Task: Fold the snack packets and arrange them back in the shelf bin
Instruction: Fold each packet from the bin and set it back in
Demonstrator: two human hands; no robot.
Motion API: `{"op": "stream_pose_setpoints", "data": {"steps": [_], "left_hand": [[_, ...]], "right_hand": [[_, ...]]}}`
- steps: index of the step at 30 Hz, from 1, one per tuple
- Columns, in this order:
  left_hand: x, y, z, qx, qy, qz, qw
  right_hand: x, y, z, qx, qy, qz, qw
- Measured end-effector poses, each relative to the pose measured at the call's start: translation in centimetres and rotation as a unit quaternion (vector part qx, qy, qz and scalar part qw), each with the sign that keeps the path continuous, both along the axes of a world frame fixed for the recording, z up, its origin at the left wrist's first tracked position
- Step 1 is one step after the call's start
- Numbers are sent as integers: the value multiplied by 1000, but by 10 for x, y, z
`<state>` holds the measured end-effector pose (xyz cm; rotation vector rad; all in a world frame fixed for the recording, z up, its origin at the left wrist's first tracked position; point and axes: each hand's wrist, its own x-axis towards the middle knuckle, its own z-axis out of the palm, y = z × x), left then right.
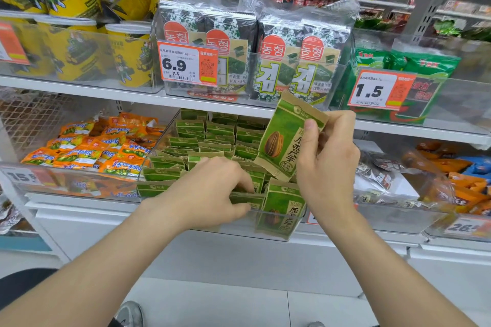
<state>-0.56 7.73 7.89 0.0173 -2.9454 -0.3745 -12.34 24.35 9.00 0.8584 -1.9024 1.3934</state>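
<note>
Right of the frame's centre, the right hand (325, 162) held a green and kraft-brown paper snack packet printed with a sunflower seed (285, 138), pinching its upper right edge between thumb and fingers so that the packet stood tilted above the bin. Just below and left of it, the left hand (212, 188) reached palm-down into the clear plastic shelf bin (276, 216), its fingers curled and pressed onto the front row of packets; whether it gripped one of them could not be told. That bin, on the lower shelf at the middle of the frame, was filled with rows of matching green folded packets (212, 138) standing on edge, and one unfolded green packet (280, 210) leaned upright against its front wall at the right. To the left sat a neighbouring clear bin heaped with orange snack bags (87, 148). On the upper shelf stood dark green seaweed packs in clear wrap (281, 61) behind an orange and white price tag reading 6.9 (187, 64).
</note>
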Motion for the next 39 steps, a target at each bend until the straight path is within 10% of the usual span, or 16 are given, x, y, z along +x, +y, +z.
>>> {"op": "stream_pose_setpoints", "data": {"steps": [8,15,23,32,39], "left_hand": [[-9,16,12,238,272,8,932],[-20,20,19,418,265,-28,868],[-27,29,27,556,228,-75,796],[-34,39,25,548,214,-65,806],[-35,36,25,631,193,-56,749]], "right_hand": [[17,-6,0,-12,120,3,993],[28,-19,1,33,22,157,987],[32,-24,15,-200,-299,284,889],[26,-25,14,-174,-281,190,925],[24,-18,13,-166,-263,237,920]]}}
